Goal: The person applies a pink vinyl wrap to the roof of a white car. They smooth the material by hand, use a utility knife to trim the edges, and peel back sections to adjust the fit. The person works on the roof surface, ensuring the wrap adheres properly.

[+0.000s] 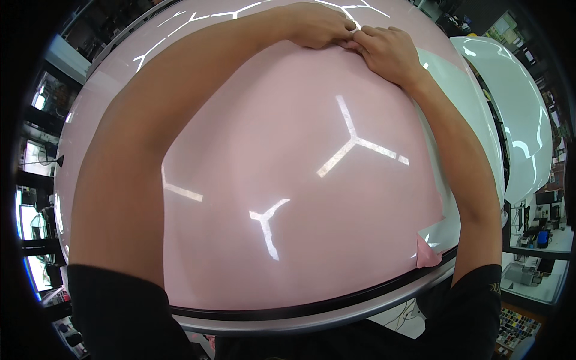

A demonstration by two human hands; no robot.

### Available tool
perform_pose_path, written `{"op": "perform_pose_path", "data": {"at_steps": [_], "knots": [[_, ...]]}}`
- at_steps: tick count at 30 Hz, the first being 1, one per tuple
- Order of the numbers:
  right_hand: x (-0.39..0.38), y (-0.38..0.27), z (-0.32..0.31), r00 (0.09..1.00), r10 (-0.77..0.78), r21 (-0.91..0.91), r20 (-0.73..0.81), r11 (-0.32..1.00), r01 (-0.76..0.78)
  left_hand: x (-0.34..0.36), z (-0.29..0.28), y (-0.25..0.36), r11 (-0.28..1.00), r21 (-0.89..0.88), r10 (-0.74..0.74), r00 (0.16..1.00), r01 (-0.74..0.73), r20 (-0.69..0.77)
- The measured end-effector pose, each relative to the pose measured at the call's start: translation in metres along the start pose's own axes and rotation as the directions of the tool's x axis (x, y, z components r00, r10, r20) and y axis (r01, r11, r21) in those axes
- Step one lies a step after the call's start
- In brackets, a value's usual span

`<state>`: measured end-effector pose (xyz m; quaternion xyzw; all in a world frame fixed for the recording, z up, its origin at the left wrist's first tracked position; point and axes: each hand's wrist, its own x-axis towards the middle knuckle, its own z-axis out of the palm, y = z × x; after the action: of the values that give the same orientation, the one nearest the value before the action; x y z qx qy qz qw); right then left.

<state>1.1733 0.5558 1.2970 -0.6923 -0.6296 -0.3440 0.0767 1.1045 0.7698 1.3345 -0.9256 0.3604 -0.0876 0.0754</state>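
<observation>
Pink film (pixel 288 198) covers most of a wide, curved, glossy car panel that looks like a roof. At its far side my left hand (pixel 321 27) and my right hand (pixel 387 55) meet, with curled fingertips pressed close together on the film. Both hands are closed; whatever is pinched between the fingers is too small or hidden to make out. To the right of my right hand, the film ends and a pale white-green painted strip (pixel 447 78) shows. A folded-over pink film corner (pixel 427 255) lies near the right front edge.
A black and silver trim rail (pixel 312 315) runs along the near edge, against my body. Beyond a dark gap at the right stands another pale body panel (pixel 525 120). Cables (pixel 403 315) hang below the rail. Shelves with many small items (pixel 517 329) stand at lower right.
</observation>
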Motion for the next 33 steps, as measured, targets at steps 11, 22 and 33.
{"op": "perform_pose_path", "data": {"at_steps": [11,22,33], "knots": [[-0.002,-0.006,0.001,0.996,-0.011,-0.01,-0.092,1.0,0.01,-0.01,0.016,0.011,0.999,0.013,0.034,0.979,-0.032,-0.201],[-0.006,-0.003,-0.001,0.991,-0.059,0.013,-0.117,0.998,0.061,-0.013,-0.006,0.022,0.999,0.022,-0.036,0.997,0.038,-0.074],[-0.009,0.004,-0.001,0.997,0.008,0.05,-0.07,0.999,-0.004,-0.03,-0.027,0.014,0.915,0.026,-0.4,0.896,0.403,0.194]]}}
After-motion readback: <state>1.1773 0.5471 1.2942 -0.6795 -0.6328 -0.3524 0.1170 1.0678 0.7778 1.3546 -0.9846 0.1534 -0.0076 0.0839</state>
